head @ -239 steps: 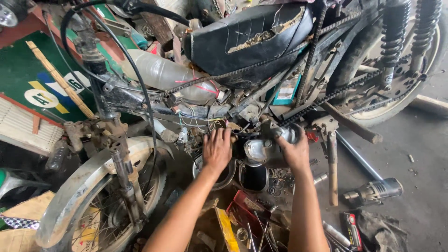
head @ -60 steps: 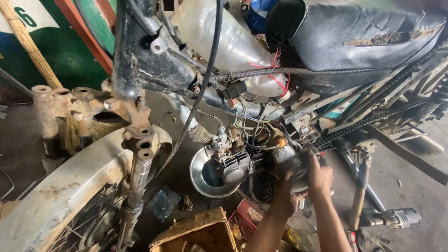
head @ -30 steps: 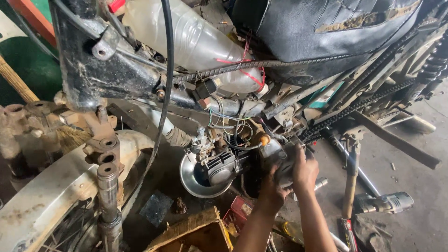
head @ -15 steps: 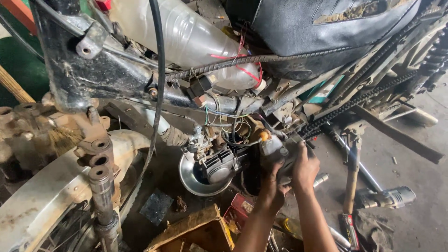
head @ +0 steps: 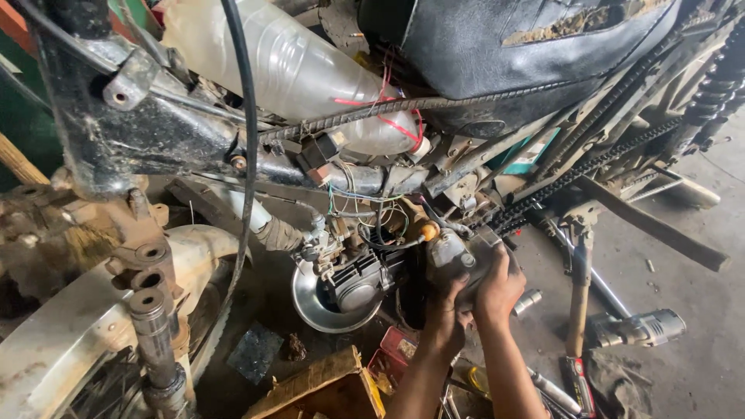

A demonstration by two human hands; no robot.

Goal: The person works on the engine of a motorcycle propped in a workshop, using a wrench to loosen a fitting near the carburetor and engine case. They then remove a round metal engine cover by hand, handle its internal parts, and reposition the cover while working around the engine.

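A grimy concrete workshop floor (head: 698, 341) runs under everything, stained dark and littered with loose parts. Nearest the camera sit a splintered wooden box (head: 318, 384) and a small red tin (head: 394, 358), with a hammer (head: 576, 310) lying upright-looking beside them (wooden shaft, red-banded end). Just above, both forearms rise together: the left hand (head: 444, 310) and the right hand (head: 498, 289) are cupped close side by side, fingers curled around a dull grey cast-metal engine casing (head: 464, 260), rounded and oily, which they grip from below at the middle of the motorcycle's stripped frame. To its left hangs a finned cylinder head (head: 358, 281), ribbed and dark, partly in front of a shiny shallow steel bowl (head: 314, 304). A tangle of thin coloured wires (head: 365, 206) droops over it. Left of that stands a rusty front fork (head: 151, 326) beside a pale curved mudguard (head: 70, 349). Farther up, a cloudy translucent plastic bottle (head: 287, 70) lies along the black tubular frame (head: 155, 143), bound with red wire. Behind it sits the torn black vinyl seat (head: 528, 46), and a greasy drive chain (head: 590, 167) slants off to the right.
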